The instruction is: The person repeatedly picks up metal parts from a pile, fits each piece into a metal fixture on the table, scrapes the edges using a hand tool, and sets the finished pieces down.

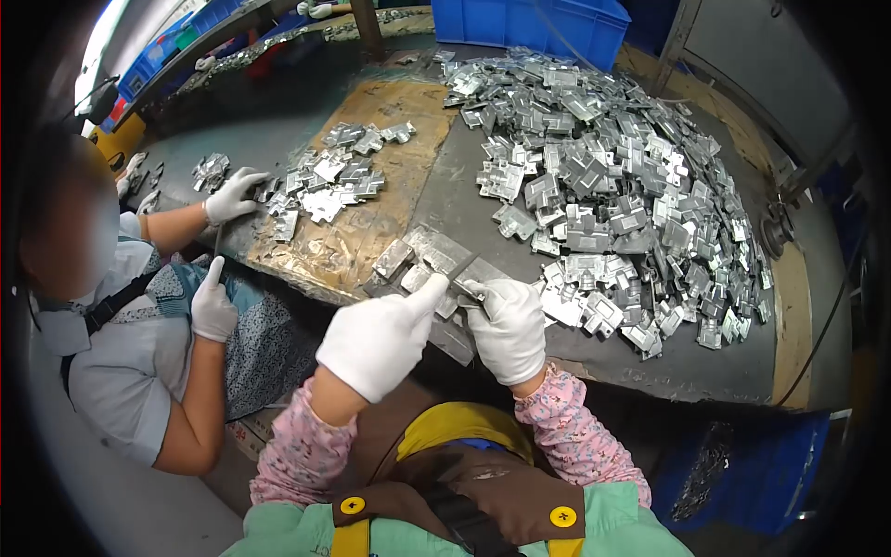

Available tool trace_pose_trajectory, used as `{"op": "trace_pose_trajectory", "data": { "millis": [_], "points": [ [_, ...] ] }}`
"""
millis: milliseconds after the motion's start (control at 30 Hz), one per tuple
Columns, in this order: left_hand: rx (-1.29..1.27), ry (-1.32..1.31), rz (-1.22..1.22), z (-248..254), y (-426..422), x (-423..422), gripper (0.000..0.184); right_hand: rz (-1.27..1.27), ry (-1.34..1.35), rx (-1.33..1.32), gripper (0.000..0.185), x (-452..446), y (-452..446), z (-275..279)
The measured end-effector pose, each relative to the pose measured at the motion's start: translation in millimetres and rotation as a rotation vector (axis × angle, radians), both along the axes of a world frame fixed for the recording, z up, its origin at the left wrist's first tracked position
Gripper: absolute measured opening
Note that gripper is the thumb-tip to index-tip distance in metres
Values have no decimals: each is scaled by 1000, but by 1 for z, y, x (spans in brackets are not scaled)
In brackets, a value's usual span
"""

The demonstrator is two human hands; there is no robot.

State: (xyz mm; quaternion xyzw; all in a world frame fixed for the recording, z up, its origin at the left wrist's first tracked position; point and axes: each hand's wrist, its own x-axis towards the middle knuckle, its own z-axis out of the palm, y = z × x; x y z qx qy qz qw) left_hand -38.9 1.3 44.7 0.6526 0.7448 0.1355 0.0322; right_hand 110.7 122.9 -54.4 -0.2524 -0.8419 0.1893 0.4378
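My left hand [376, 343], in a white glove, is closed on a thin dark flat tool [462, 266], file-like or blade-like, which sticks out past the fingertips to the upper right. My right hand [509, 327], also gloved, is closed with its fingertips by a small silvery metal part [471, 299]; the fingers mostly cover it. Both hands are close together over the table's front edge. Beside them lie a flat grey metal plate [441, 249] and a small cast metal part [393, 258].
A large heap of metal parts [603, 186] covers the table to the right. A smaller pile [329, 181] lies left, near a co-worker's gloved hand [237, 197]; their other hand [213, 311] holds a thin tool. A blue crate [529, 23] stands behind the heap.
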Motion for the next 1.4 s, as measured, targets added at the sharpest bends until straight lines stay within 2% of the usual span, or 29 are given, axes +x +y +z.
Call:
{"op": "trace_pose_trajectory", "data": {
  "millis": [133,233,367,467,567,633,733,800,933,1033,1167,1300,1400],
  "points": [
    [-159,72,-3,38,-20,-6,40,21,1,-26,21,1,3,0],
    [-146,8,36,21,-29,-13,41,-8,8,2,21,1,-1,4],
    [44,-70,71,-16,14,-11,42,-2,1,-1,22,-1,0,0],
    [-36,-132,75,-4,13,-11,43,-9,-2,10,22,1,-1,2],
    [-74,-33,60,11,-22,2,43,6,31,-2,21,-1,3,-4],
    [-78,-43,80,8,-29,10,43,5,3,-23,22,-1,0,-6],
    [46,-72,-2,-14,-5,12,41,-43,-42,-7,23,-1,-4,2],
    [82,-82,-35,-17,10,14,42,-52,32,75,18,-4,-2,1],
    [-58,14,-32,-2,-20,24,48,-50,7,56,13,-3,0,0],
    [-10,-33,36,-13,-36,36,49,-42,-31,44,13,-3,-2,-5],
    [145,-63,25,-35,0,43,47,-72,-4,70,14,-5,-3,-7],
    [75,43,47,-25,-23,47,51,-15,24,91,12,-4,2,-9],
    [68,105,30,-32,-30,49,53,-2,16,-13,12,-5,0,-9]
  ]
}}
